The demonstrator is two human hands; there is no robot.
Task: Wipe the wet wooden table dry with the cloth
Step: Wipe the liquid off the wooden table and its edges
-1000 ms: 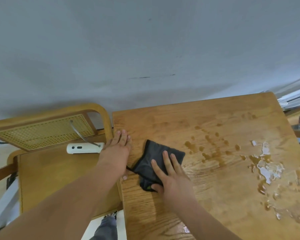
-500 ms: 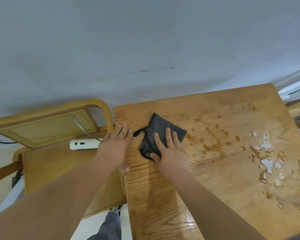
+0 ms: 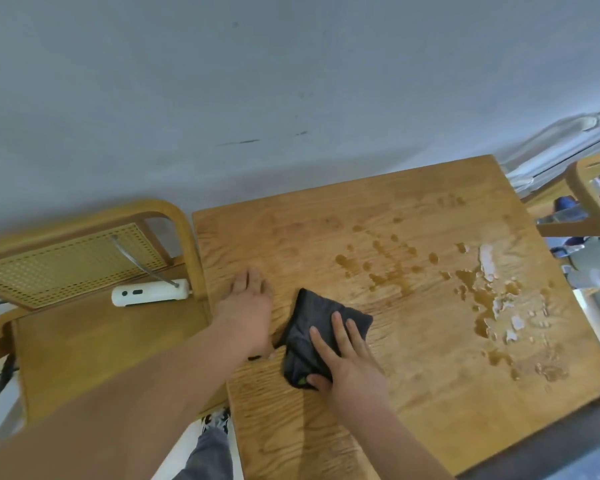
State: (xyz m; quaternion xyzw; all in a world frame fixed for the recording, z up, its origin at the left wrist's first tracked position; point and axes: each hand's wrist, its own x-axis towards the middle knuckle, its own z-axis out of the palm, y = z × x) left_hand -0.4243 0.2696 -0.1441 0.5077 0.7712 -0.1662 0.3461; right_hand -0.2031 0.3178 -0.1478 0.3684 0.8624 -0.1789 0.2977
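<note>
Near the lower middle of the frame, a dark grey cloth (image 3: 321,327) is lying crumpled and folded on the wooden table (image 3: 430,403), one corner pointing toward the top of the frame and a small green patch showing at its lower edge. The right hand (image 3: 350,365) is pressing flat on it, fingers straight and spread, with the thumb lying along the cloth's lower edge and not clenching it. Just left of the cloth, the left hand (image 3: 248,306) is resting palm-down near the table's left edge, fingers extended and relaxed. Toward the right of the frame, puddles (image 3: 482,299) and scattered drops are glistening on the wood, well apart from the cloth. At the left, a white power strip (image 3: 149,295) is sitting on a chair (image 3: 84,348).
</note>
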